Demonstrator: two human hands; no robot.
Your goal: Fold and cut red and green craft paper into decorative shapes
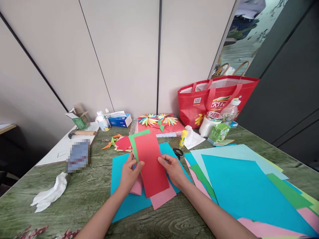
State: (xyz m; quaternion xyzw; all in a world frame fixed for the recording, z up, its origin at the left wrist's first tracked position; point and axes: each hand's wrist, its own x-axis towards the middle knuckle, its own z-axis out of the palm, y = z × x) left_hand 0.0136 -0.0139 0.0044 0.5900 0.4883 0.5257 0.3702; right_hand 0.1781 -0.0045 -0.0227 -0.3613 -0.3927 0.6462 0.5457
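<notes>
Left hand, right hand: fingers pinched on red paper. Red tote at desk's back right corner.

Pale wall w/ dk seams, dk panel at rt, greenish woodgrain tbl

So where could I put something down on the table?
Bare table shows left of the blue sheet under the red paper, towards the crumpled tissue. There's more in front of that sheet, between the forearms. The back is crowded, green box to red bag; so is the right, under the paper pile.
</notes>
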